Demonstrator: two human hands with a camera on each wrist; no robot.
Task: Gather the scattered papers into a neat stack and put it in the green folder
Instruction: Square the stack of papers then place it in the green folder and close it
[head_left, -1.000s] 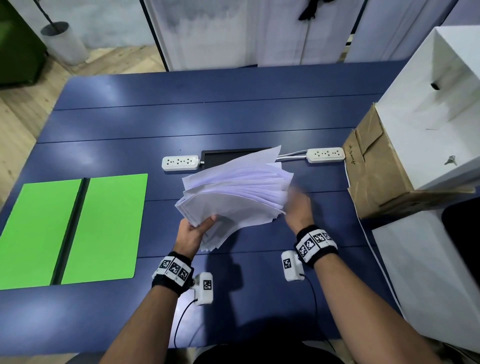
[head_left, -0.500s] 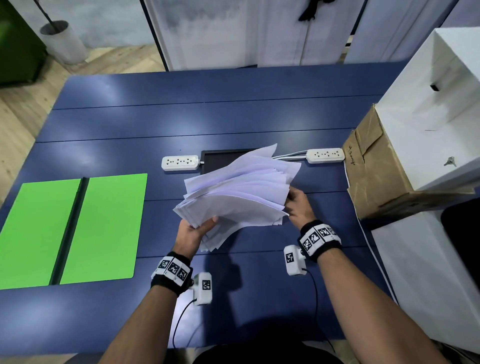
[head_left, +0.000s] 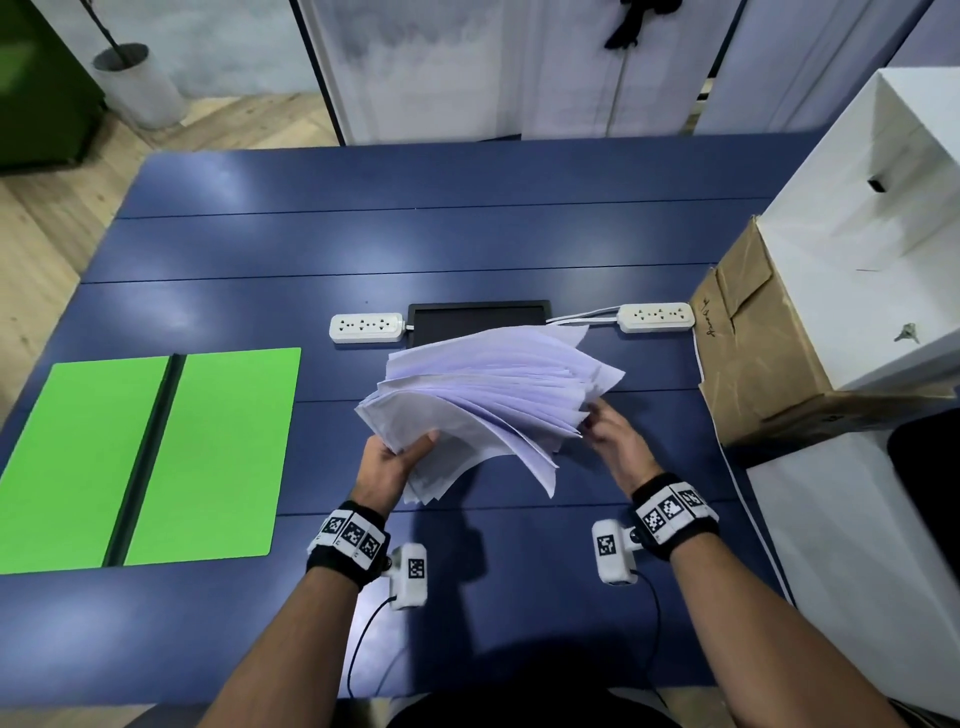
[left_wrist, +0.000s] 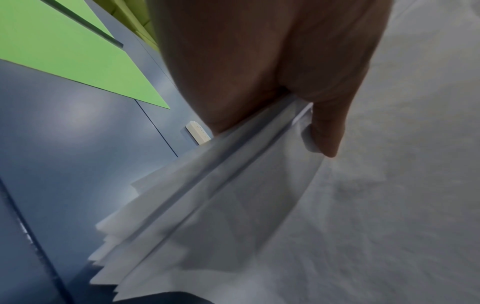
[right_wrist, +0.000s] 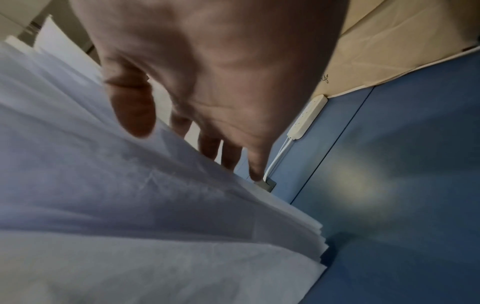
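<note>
Papers (head_left: 488, 395) in a loose, fanned bundle are held up above the middle of the blue table (head_left: 467, 239), their edges splayed out rather than squared. The person's left hand (head_left: 387, 460) grips the bundle at its near-left corner, thumb pressed on top and the rest of the hand underneath; from the left wrist view the thumb (left_wrist: 330, 127) is curled over the edge of the sheets. The right hand (head_left: 610, 439) is at the right side of the bundle, and in the right wrist view its fingers (right_wrist: 231, 152) reach straight out, relaxed, behind the edge of the sheets, the thumb over the top sheet; I see no pinch or curl there, though whether the fingertips press the paper I cannot tell. The green folder (head_left: 156, 457) lies flat and spread wide on the table to the left, well apart from the bundle, with a dark spine down its middle. On the far side of the sheets sit two white power strips (head_left: 366, 327), one to the left and one to the right, with a dark flat panel (head_left: 478, 317) between them. A brown cardboard box (head_left: 753, 343) stands at the right edge of the table, with a white box (head_left: 883, 218) above and beside it.
</note>
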